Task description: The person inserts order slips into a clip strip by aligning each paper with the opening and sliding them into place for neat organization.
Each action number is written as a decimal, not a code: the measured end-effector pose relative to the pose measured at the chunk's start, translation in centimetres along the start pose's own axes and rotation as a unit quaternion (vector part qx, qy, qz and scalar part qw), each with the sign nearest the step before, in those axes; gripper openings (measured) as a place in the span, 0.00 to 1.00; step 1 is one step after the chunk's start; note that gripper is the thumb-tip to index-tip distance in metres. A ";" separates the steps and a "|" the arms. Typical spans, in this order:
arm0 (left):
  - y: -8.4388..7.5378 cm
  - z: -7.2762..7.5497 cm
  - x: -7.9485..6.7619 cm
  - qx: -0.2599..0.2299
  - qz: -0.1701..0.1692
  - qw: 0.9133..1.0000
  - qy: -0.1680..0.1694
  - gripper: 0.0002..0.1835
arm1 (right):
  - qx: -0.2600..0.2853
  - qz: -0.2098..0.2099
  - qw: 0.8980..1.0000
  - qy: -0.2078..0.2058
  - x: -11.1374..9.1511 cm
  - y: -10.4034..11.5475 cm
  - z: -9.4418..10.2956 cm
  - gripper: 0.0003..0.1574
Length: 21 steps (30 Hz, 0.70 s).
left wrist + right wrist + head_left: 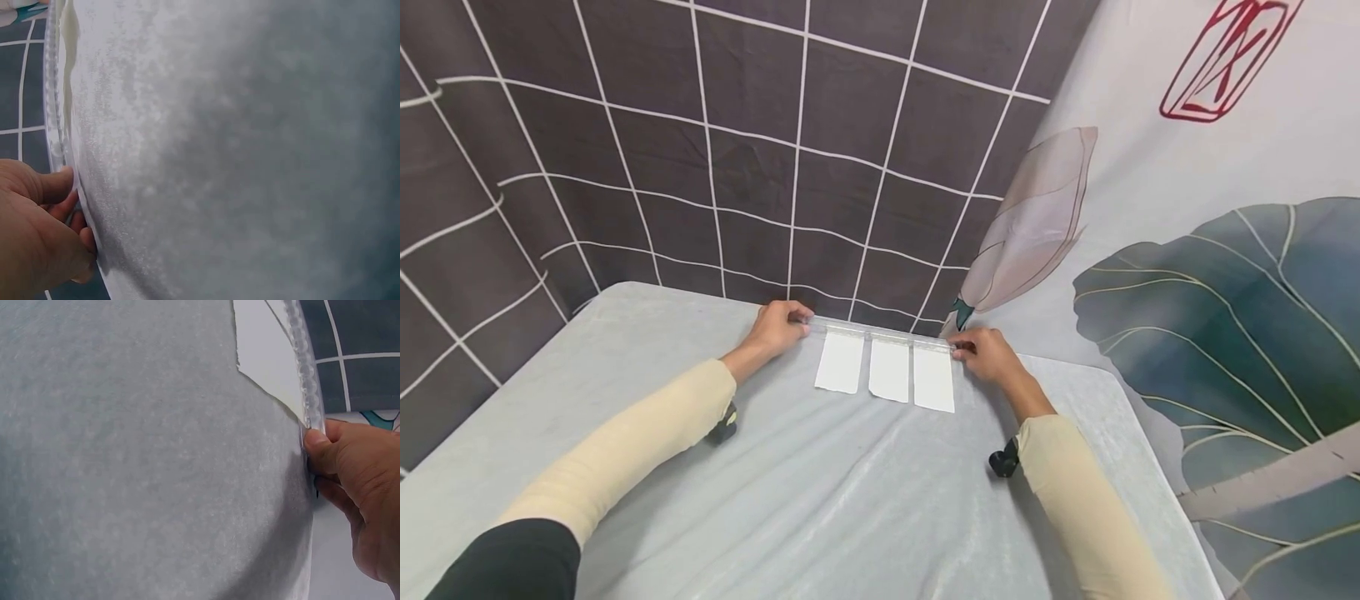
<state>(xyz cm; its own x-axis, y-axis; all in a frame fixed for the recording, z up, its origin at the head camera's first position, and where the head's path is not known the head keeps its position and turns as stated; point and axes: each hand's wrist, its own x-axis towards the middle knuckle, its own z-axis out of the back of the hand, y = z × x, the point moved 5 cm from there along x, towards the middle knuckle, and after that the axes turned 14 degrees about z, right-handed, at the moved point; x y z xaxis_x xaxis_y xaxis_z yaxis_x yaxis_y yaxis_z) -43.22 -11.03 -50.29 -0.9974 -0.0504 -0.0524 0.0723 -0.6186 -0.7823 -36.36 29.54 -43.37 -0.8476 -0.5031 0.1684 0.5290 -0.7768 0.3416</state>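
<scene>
A narrow clear plastic strip [887,335] with a beaded surface lies along the far edge of the table. Three white paper pieces [889,372] hang from it side by side toward the near side, flat over the cloth. My left hand [781,327] pinches the strip's left end between thumb and fingers. At the opposite end, my right hand [988,354] pinches the strip too. The right wrist view shows a torn-edged paper [269,362] beside the beaded strip [307,375], with the thumb right at the paper's corner. In the left wrist view the strip [52,94] runs up from the fingers.
A pale grey cloth [820,500] with soft wrinkles covers the table. Behind the far edge hangs a dark curtain [752,175] with a white grid. A light curtain [1135,167] printed with leaves stands at the right. Small black cameras [1003,460] sit at both wrists.
</scene>
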 end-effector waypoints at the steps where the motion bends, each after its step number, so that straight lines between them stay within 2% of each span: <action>1: 0.0 0.0 0.0 0.001 0.001 1.000 0.001 0.18 | -0.002 0.000 1.000 0.001 0.0 0.0 0.0 0.17; 14: -0.2 -0.2 -0.1 0.014 0.017 1.000 0.013 0.18 | 0.009 -0.013 1.000 -0.008 -0.2 0.1 0.1 0.16; 21: 0.1 -0.4 0.2 0.016 0.017 1.000 0.021 0.18 | 0.003 -0.002 1.000 -0.004 -0.4 -0.1 -0.2 0.17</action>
<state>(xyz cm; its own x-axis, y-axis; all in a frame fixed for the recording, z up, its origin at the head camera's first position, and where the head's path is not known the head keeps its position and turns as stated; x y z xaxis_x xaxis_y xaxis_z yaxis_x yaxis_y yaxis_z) -43.42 -10.84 -50.65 -0.9936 -0.0403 -0.1053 0.1065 -0.6419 -0.7594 -36.02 29.71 -43.68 -0.8496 -0.4974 0.1753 0.5261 -0.7762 0.3475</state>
